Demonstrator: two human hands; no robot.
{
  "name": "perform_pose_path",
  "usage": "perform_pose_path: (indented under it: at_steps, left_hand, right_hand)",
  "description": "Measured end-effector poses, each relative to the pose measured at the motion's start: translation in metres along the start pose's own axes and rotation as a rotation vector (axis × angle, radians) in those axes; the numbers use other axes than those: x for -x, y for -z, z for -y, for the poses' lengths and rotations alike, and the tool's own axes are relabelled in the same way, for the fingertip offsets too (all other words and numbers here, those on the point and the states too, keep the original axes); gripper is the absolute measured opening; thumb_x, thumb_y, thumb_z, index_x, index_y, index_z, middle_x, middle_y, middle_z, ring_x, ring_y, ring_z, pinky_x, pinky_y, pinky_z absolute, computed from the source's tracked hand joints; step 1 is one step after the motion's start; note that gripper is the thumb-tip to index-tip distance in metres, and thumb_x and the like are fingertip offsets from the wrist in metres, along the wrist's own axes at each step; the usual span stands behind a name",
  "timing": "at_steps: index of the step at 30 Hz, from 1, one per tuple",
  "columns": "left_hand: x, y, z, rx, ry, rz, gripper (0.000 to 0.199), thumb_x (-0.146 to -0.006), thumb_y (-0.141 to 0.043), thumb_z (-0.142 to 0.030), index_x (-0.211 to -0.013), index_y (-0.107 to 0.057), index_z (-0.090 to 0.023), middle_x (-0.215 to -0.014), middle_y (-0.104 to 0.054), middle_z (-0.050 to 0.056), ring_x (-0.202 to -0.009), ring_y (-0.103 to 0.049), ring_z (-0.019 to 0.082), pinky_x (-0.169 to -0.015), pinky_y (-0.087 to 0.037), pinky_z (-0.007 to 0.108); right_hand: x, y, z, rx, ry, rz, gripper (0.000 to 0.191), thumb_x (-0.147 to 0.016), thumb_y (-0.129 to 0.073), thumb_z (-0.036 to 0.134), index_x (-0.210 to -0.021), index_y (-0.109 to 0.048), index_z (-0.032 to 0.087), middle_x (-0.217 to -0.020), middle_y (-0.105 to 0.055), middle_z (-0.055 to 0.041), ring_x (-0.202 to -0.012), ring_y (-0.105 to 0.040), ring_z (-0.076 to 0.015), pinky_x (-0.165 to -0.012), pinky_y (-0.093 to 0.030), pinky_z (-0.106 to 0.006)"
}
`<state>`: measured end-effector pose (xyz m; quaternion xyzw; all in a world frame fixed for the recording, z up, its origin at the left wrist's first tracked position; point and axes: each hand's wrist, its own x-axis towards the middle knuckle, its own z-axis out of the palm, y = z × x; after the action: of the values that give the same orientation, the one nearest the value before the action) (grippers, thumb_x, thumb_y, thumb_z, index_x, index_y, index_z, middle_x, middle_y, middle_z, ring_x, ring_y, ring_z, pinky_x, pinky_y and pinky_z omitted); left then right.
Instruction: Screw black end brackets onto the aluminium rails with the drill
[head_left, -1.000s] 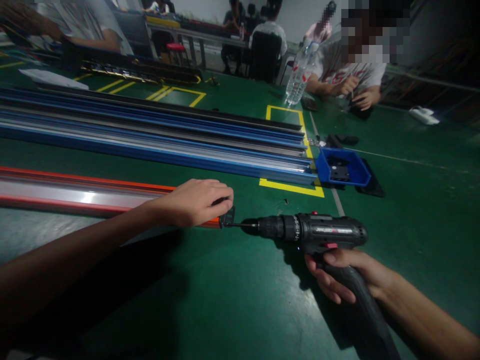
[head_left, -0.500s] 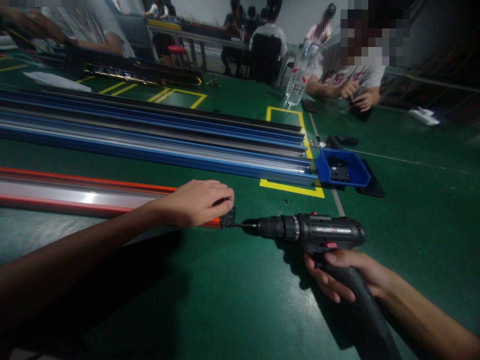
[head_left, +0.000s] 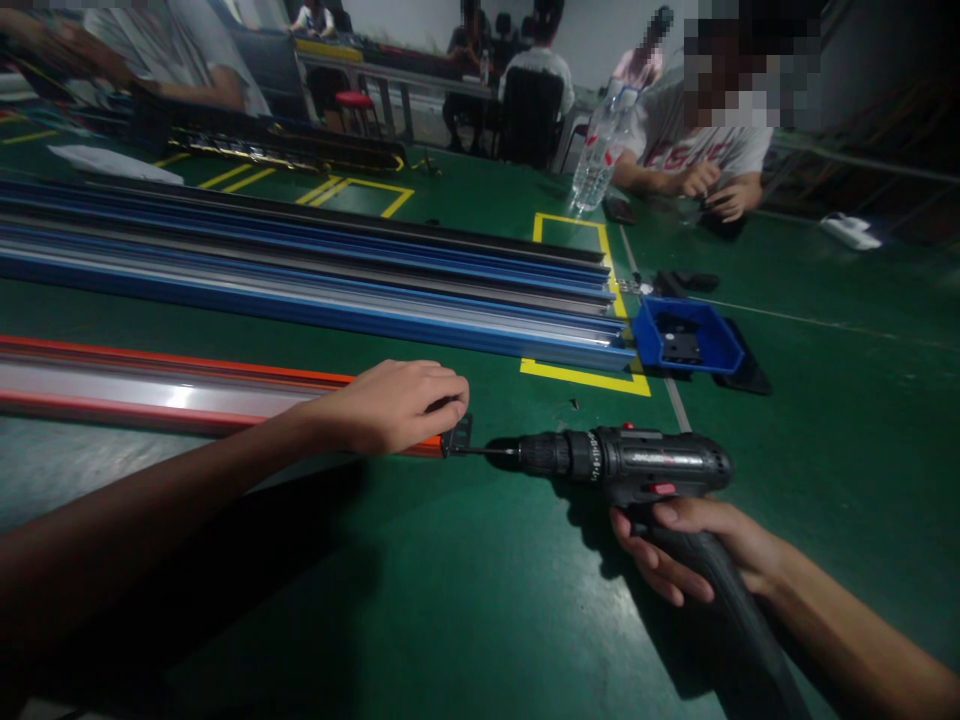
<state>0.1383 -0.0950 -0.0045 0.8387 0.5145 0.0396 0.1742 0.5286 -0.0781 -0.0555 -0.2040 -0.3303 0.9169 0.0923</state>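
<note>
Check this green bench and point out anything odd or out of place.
A small dark fleck shows alone near the yellow tape; scrap or surface damage, I cannot tell. The blue bin seems to sit partly over a flat dark item, which looks untidy. Nothing looks spilled.

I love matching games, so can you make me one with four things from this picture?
Things:
1. Drill
2. Small bin
3. Table
4. Taped lines

Matches:
A. green
B. yellow
C. held in the right hand
D. blue, with black parts inside

Right pairs: 1-C, 2-D, 3-A, 4-B
</note>
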Motion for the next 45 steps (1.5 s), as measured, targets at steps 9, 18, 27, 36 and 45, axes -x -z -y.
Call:
perform_pose_path:
  at_steps: [9,18,27,36,45]
  left_hand:
    - [0.0001,0.0005,-0.0007,-0.004,-0.001,-0.005,0.036,-0.103,-0.036,-0.044,-0.101,-0.066,-0.025,-0.098,-0.069,0.003,-0.092,-0.060,0.021,-0.073,-0.036,0.032]
    - [-0.0003,0.0003,-0.0001,-0.012,0.002,0.004,0.036,-0.103,-0.035,-0.044,-0.102,-0.065,-0.025,-0.098,-0.068,0.003,-0.093,-0.059,0.021,-0.073,-0.036,0.032]
    - [-0.0003,-0.0002,0.0010,-0.003,-0.003,0.005,0.036,-0.103,-0.035,-0.045,-0.103,-0.065,-0.025,-0.099,-0.068,0.003,-0.093,-0.060,0.021,-0.073,-0.036,0.032]
    - [0.0000,0.0012,-0.0011,0.002,-0.006,-0.002,0.036,-0.103,-0.035,-0.044,-0.101,-0.066,-0.024,-0.098,-0.069,0.003,-0.093,-0.060,0.021,-0.074,-0.037,0.032]
    - [-0.0003,-0.0003,0.0007,-0.001,-0.009,-0.005,0.038,-0.103,-0.035,-0.045,-0.102,-0.067,-0.024,-0.098,-0.069,0.004,-0.094,-0.060,0.021,-0.074,-0.037,0.032]
  right_hand:
    - [0.0004,0.0000,-0.0006,-0.007,-0.006,0.003,0.032,-0.096,-0.061,0.034,-0.110,-0.073,0.008,-0.082,-0.067,-0.0067,-0.043,-0.053,-0.0040,-0.058,-0.057,-0.022]
    - [0.0008,0.0018,-0.0004,-0.009,-0.004,0.009,0.033,-0.096,-0.062,0.034,-0.112,-0.072,0.007,-0.083,-0.067,-0.0077,-0.044,-0.054,-0.0045,-0.059,-0.057,-0.022]
    - [0.0005,0.0012,0.0000,-0.021,-0.006,0.011,0.033,-0.095,-0.062,0.034,-0.111,-0.073,0.007,-0.083,-0.067,-0.0076,-0.044,-0.055,-0.0050,-0.058,-0.057,-0.022]
    - [-0.0004,0.0011,-0.0003,-0.027,-0.007,0.009,0.033,-0.095,-0.062,0.034,-0.111,-0.073,0.007,-0.082,-0.068,-0.0075,-0.043,-0.054,-0.0043,-0.058,-0.057,-0.022]
    - [-0.0002,0.0009,0.0005,-0.022,-0.013,0.009,0.031,-0.096,-0.062,0.034,-0.110,-0.073,0.008,-0.082,-0.067,-0.0064,-0.042,-0.053,-0.0042,-0.059,-0.057,-0.022]
